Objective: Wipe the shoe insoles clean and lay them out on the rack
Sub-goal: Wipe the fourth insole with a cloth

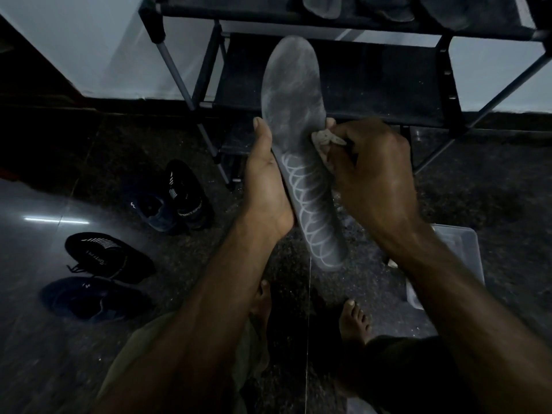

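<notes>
A long grey insole [294, 94] with a looped white pattern on its heel half stands almost upright in front of the rack. My left hand [265, 186] holds it from the left, thumb along its edge and fingers hidden behind it. My right hand [373, 174] grips a small pale cloth [324, 140] and presses it on the insole's right edge near the middle. The dark shoe rack [388, 82] stands just behind. Several other insoles [322, 6] lie on its top shelf.
Two pairs of dark shoes [179, 198] [104, 258] sit on the floor to the left. A clear plastic tub [460, 255] stands on the floor under my right forearm. My bare feet [354, 321] are below, on the dark speckled floor.
</notes>
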### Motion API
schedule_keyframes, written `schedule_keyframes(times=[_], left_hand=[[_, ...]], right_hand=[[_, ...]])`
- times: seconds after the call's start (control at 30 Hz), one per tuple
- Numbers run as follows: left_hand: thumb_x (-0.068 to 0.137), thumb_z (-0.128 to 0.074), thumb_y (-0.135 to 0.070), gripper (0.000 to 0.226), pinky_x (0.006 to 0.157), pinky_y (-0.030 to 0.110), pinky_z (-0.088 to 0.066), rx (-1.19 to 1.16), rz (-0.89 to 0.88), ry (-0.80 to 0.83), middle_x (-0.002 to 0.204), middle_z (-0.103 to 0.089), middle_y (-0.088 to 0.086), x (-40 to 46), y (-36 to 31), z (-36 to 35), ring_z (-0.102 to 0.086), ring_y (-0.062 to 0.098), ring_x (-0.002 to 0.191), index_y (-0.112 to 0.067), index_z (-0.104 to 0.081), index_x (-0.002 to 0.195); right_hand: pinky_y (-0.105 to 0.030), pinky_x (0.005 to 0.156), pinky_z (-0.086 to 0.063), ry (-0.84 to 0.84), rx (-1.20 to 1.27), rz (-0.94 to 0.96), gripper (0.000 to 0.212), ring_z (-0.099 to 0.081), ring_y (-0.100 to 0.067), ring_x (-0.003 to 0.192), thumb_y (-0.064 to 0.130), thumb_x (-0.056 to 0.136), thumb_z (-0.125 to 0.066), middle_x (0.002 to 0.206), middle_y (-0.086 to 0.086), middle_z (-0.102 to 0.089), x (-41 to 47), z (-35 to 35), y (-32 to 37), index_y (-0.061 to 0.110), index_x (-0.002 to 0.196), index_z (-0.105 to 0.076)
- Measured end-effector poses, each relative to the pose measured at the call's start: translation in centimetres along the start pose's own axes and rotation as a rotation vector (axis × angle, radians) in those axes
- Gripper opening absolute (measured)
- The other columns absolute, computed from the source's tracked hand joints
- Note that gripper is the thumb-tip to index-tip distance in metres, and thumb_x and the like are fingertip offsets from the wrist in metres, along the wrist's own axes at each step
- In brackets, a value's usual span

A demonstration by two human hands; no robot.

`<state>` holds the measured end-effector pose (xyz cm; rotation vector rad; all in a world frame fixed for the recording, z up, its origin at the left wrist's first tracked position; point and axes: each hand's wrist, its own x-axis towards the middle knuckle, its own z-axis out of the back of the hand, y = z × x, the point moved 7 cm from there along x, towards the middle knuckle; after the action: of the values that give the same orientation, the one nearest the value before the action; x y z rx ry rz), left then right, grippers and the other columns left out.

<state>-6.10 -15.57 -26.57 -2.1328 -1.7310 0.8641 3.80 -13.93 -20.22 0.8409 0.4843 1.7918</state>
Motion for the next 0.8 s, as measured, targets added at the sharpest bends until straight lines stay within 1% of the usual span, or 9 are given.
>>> schedule_keyframes(times=[0.1, 0.2, 0.3, 0.37, 0.47, 0.6, 0.67, 0.73, 0.8], left_hand=[[0.095, -0.020, -0.069, 0.085, 0.110, 0.047, -0.038, 0.001, 0.007, 0.000, 0.117, -0.062, 0.017, 0.0, 0.1, 0.0, -0.058, 0.030, 0.112, 0.001, -0.056, 0.126], [0.095, -0.022, -0.068, 0.084, 0.111, 0.044, -0.039, -0.007, -0.001, -0.022, 0.125, -0.062, 0.019, -0.2, 0.0, 0.3, -0.059, 0.030, 0.119, 0.001, -0.051, 0.133], [0.096, -0.025, -0.066, 0.082, 0.112, 0.043, -0.038, -0.033, -0.009, -0.032, 0.138, -0.054, 0.021, -0.4, -0.1, 0.1, -0.053, 0.031, 0.128, 0.001, -0.047, 0.139], [0.096, -0.025, -0.067, 0.083, 0.111, 0.045, -0.039, -0.034, 0.001, -0.025, 0.131, -0.058, 0.020, -0.2, 0.0, 0.1, -0.056, 0.031, 0.123, 0.002, -0.050, 0.134], [0.095, -0.022, -0.069, 0.083, 0.105, 0.047, -0.043, 0.017, 0.006, -0.022, 0.114, -0.064, 0.017, -0.1, 0.0, 0.2, -0.060, 0.030, 0.108, 0.000, -0.058, 0.123], [0.096, -0.025, -0.067, 0.084, 0.113, 0.047, -0.036, 0.002, 0.011, -0.066, 0.133, -0.057, 0.021, -0.2, 0.1, 0.5, -0.053, 0.032, 0.127, 0.002, -0.049, 0.137], [0.097, -0.026, -0.064, 0.080, 0.113, 0.045, -0.037, -0.013, -0.005, -0.089, 0.137, -0.054, 0.022, -0.5, -0.2, 0.4, -0.052, 0.032, 0.130, 0.001, -0.048, 0.137], [0.097, -0.025, -0.064, 0.080, 0.108, 0.043, -0.043, 0.007, -0.015, -0.094, 0.130, -0.060, 0.021, -0.6, -0.5, 0.3, -0.057, 0.031, 0.123, 0.002, -0.051, 0.133], [0.098, -0.023, -0.065, 0.078, 0.099, 0.042, -0.050, 0.048, -0.040, -0.099, 0.114, -0.067, 0.019, -0.3, -0.7, 0.6, -0.064, 0.030, 0.109, 0.000, -0.058, 0.124]], right_hand=[[-0.030, 0.074, -0.054, 0.011, 0.006, -0.001, 0.015, -0.062, -0.015, 0.084, 0.016, 0.096, -0.061, 0.096, -0.008, -0.066, -0.2, -0.3, 0.4, 0.006, 0.099, -0.071], [-0.016, 0.078, -0.051, 0.064, 0.068, 0.011, 0.014, -0.063, -0.010, 0.085, 0.015, 0.095, -0.061, 0.096, -0.004, -0.067, -0.9, -1.3, 1.9, 0.008, 0.098, -0.072], [-0.019, 0.076, -0.052, 0.084, 0.085, 0.032, 0.013, -0.062, -0.011, 0.082, 0.015, 0.094, -0.061, 0.092, -0.004, -0.067, -1.1, -1.7, 2.4, 0.007, 0.096, -0.072], [-0.016, 0.075, -0.050, 0.054, 0.079, 0.029, 0.015, -0.061, -0.011, 0.081, 0.017, 0.095, -0.062, 0.092, -0.004, -0.066, -0.7, -1.2, 1.7, 0.006, 0.095, -0.072], [-0.024, 0.070, -0.050, 0.011, 0.026, 0.021, 0.017, -0.060, -0.014, 0.081, 0.019, 0.096, -0.060, 0.093, -0.007, -0.067, -0.1, -0.4, 0.2, 0.006, 0.095, -0.071], [-0.018, 0.071, -0.050, 0.041, 0.036, 0.040, 0.014, -0.061, -0.012, 0.083, 0.014, 0.096, -0.059, 0.096, -0.006, -0.066, -0.7, -1.1, 1.2, 0.008, 0.099, -0.071], [-0.016, 0.072, -0.049, 0.062, 0.069, 0.070, 0.013, -0.060, -0.009, 0.082, 0.013, 0.094, -0.060, 0.094, -0.003, -0.065, -0.9, -1.4, 2.0, 0.011, 0.101, -0.072], [-0.013, 0.075, -0.048, 0.064, 0.164, 0.051, 0.013, -0.059, -0.006, 0.085, 0.013, 0.093, -0.062, 0.093, 0.004, -0.065, -0.7, -1.1, 1.8, 0.014, 0.101, -0.072], [-0.015, 0.078, -0.050, 0.055, 0.317, -0.014, 0.013, -0.062, -0.005, 0.089, 0.014, 0.092, -0.063, 0.096, 0.005, -0.066, -0.2, -0.5, 1.2, 0.016, 0.103, -0.071]])
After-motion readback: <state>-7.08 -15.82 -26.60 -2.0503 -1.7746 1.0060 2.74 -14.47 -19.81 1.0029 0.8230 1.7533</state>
